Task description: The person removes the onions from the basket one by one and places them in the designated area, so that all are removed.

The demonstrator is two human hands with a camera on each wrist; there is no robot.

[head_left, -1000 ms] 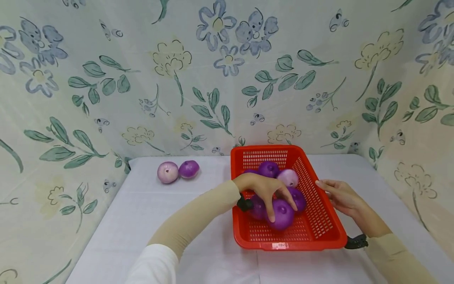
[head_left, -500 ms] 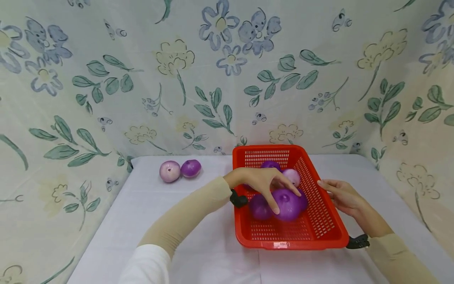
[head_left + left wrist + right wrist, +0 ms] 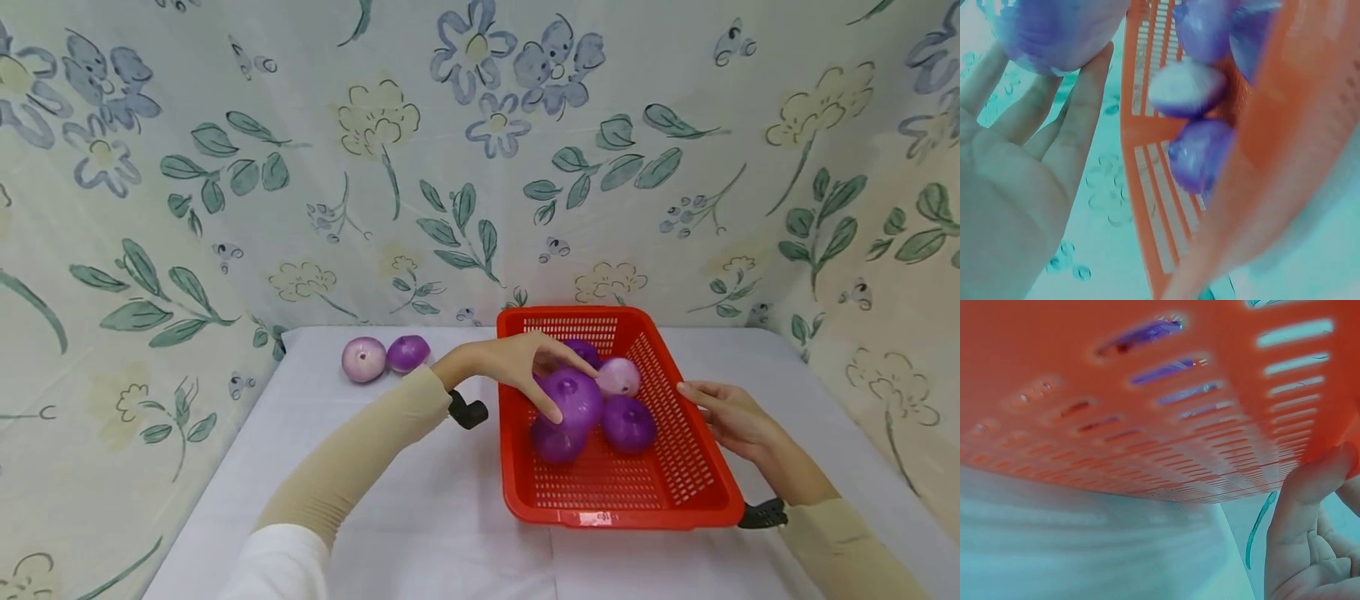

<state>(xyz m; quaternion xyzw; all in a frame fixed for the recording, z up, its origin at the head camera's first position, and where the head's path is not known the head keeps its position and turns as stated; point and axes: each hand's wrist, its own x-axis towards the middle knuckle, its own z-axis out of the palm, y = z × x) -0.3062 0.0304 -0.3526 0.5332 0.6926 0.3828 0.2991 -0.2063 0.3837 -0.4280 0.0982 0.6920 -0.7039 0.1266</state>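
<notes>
My left hand grips a large purple onion from above, raised over the left part of a red plastic basket. In the left wrist view the same onion sits at the fingertips, beside the basket wall. Several other purple onions lie inside, among them a dark one and a paler one. My right hand pinches the basket's right rim with thumb and fingers. The right wrist view shows that thumb against the slotted wall.
A pale onion and a darker one sit side by side at the back left of the white-covered table. Floral cloth hangs behind and along both sides.
My left hand has lifted the large onion up from among the others and carried it leftward, uncovering the onions below. The right hand keeps its hold on the rim.
</notes>
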